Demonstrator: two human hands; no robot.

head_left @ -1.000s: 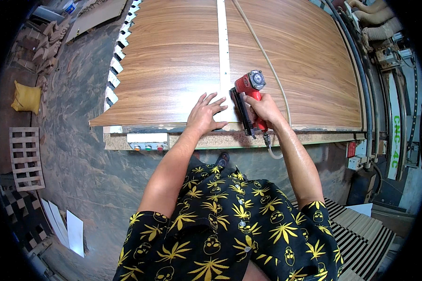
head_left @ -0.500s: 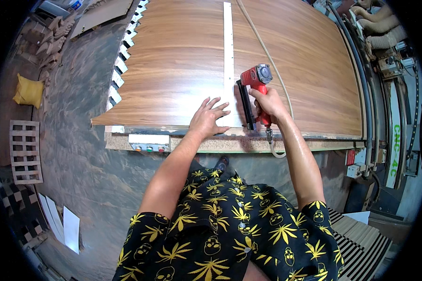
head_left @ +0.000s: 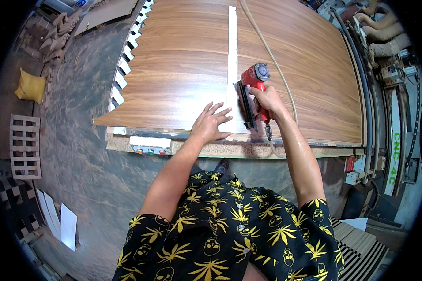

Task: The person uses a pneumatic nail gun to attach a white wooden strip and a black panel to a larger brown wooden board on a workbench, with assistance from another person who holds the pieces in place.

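A long white strip [head_left: 232, 51] lies lengthwise on a wood-grain board [head_left: 178, 61]. My left hand [head_left: 208, 122] rests flat near the strip's near end, fingers spread, holding nothing in its grasp. Gripped in my right hand [head_left: 269, 104] is a red nail gun [head_left: 255, 75] with a black magazine. The gun's nose is at the strip's right edge, beyond my left fingertips; whether it touches cannot be made out. A pale air hose [head_left: 267, 47] runs across the board beside the gun, and a metal fitting [head_left: 268, 131] sits at the handle's base.
A white control box [head_left: 150, 144] with coloured buttons is on the table's front edge. Machine rails [head_left: 394, 136] flank the board on the right. White notched pieces [head_left: 119, 82] line its left edge. A yellow sack [head_left: 30, 86] and a slatted pallet [head_left: 26, 147] are at far left.
The nail gun has shifted slightly left, closer to the white strip. My left hand stays spread on the board. The whole view has moved a little.
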